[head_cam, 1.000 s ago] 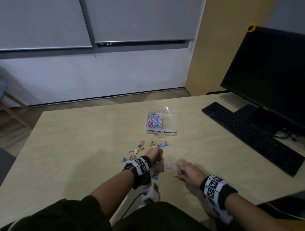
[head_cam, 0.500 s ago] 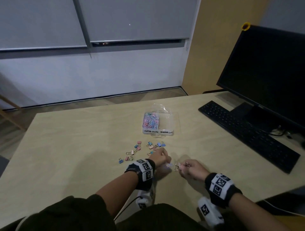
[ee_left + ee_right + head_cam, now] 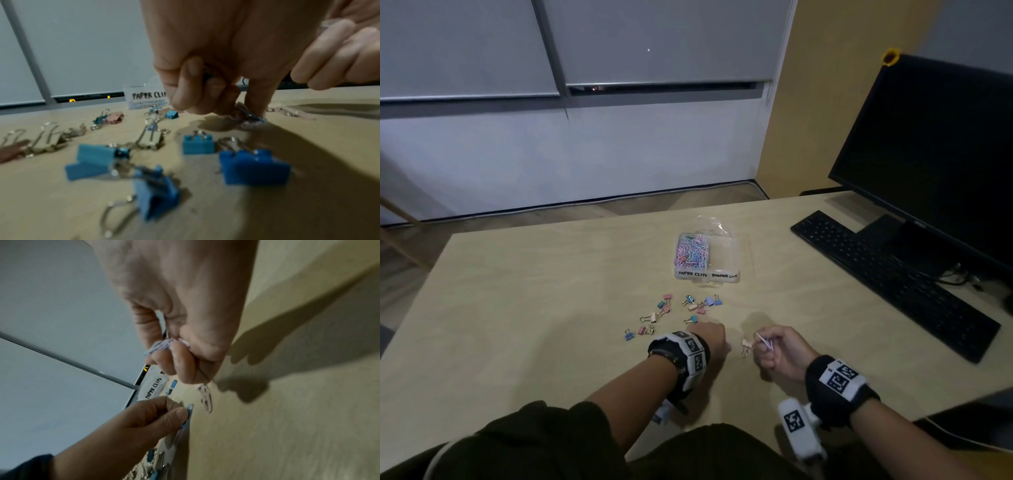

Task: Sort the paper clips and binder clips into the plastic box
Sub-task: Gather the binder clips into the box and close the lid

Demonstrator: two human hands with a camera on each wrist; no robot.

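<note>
The clear plastic box (image 3: 736, 274) stands mid-table; its left compartment holds pastel paper clips (image 3: 691, 254) and its right one looks empty. Several coloured binder clips (image 3: 666, 310) lie scattered in front of it. My left hand (image 3: 232, 112) reaches down to the table, its fingertips pinching a few paper clips (image 3: 249, 116); the right wrist view shows a blue one (image 3: 188, 414) under its thumb. My right hand (image 3: 164, 345) is raised a little off the table and pinches a small bunch of paper clips (image 3: 764, 342). A beige binder clip (image 3: 745, 346) lies between the hands.
A black keyboard (image 3: 893, 281) and a dark monitor (image 3: 935, 154) fill the table's right side. Blue binder clips (image 3: 254, 167) lie close under my left wrist. A white paper clip (image 3: 206, 396) lies on the table under my right hand.
My right hand has gathered paper clips off the table and lifted them. My left hand has shifted right onto the loose clips between the hands.
</note>
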